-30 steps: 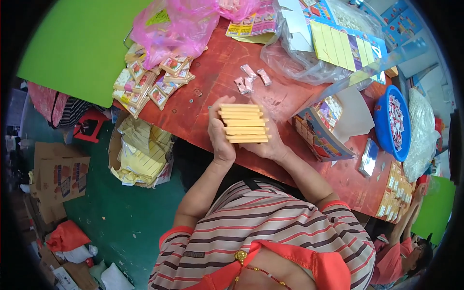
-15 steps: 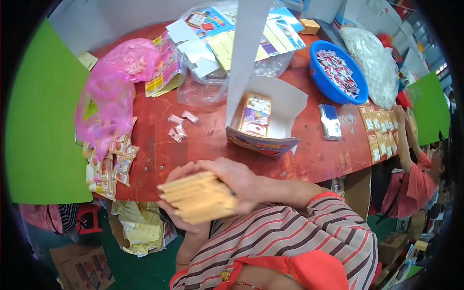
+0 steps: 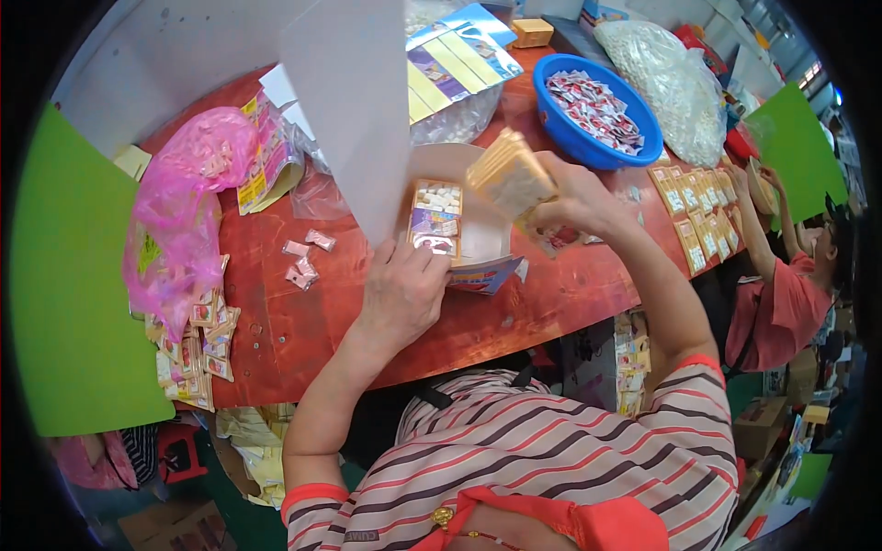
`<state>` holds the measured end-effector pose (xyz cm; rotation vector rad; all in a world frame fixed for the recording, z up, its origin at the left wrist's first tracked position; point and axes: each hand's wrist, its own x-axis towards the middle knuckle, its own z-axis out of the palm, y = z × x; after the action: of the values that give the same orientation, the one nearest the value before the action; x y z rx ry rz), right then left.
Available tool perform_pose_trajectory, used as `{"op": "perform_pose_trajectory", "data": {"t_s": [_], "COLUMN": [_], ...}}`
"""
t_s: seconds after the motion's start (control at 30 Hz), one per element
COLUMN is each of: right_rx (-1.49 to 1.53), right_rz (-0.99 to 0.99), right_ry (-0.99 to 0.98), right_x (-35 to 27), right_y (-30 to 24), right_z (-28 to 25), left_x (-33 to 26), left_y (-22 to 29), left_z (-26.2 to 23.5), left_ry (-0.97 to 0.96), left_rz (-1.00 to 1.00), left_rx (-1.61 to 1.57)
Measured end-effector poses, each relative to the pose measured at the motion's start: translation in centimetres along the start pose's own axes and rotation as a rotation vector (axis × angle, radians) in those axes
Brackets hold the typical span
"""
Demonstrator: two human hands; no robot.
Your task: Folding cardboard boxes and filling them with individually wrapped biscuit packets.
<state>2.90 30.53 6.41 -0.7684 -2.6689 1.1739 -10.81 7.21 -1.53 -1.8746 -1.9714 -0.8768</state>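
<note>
A stack of flat tan packs [image 3: 516, 176] is gripped in my right hand [image 3: 581, 197], raised over the right side of an open cardboard box [image 3: 490, 277]. Slight blur softens the stack. Curled over the box's front left edge are the fingers of my left hand [image 3: 404, 289]. Inside the box, against its left side, lie tan trays [image 3: 436, 222] with white pieces and a purple printed band. The box's tall white flap [image 3: 354, 110] stands up on the left and hides part of the table behind it.
Pink bags [image 3: 188, 211], loose pink sachets [image 3: 301, 266] and a pile of packs [image 3: 195, 358] lie left. At right are a blue basin [image 3: 542, 101] of sachets, a large clear bag [image 3: 671, 92] and rows of tan packs [image 3: 694, 220] beside a co-worker [image 3: 772, 303].
My hands were together around the stack near the table's front edge. Now the right hand has carried it up and right over the box, and the left has moved to the box's edge.
</note>
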Motion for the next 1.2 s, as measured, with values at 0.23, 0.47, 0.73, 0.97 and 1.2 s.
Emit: {"op": "perform_pose_trajectory", "data": {"t_s": [0.23, 0.47, 0.73, 0.97, 1.2], "right_rx": [-1.006, -0.857, -1.067, -1.079, -0.953], "right_rz": [-0.198, -0.215, -0.056, -0.018, 0.091], "right_ry": [-0.092, -0.157, -0.418, -0.306, -0.405], "right_x": [6.5, 8.8, 7.7, 8.2, 11.1], "right_y": [7.7, 3.9, -1.9, -1.5, -2.2], "right_z": [5.9, 10.3, 8.3, 9.0, 9.7], "left_x": [-1.4, -0.8, -1.3, 0.1, 0.8], "left_y": [3.2, 2.9, 1.4, 3.2, 2.9], "left_z": [-0.2, 1.5, 1.4, 2.4, 2.8], "left_ry": [-0.109, -0.034, 0.325, -0.054, -0.082], "left_rz": [-0.073, -0.004, 0.110, 0.125, 0.229], "left_rx": [0.063, 0.037, -0.079, 0.029, -0.093]}}
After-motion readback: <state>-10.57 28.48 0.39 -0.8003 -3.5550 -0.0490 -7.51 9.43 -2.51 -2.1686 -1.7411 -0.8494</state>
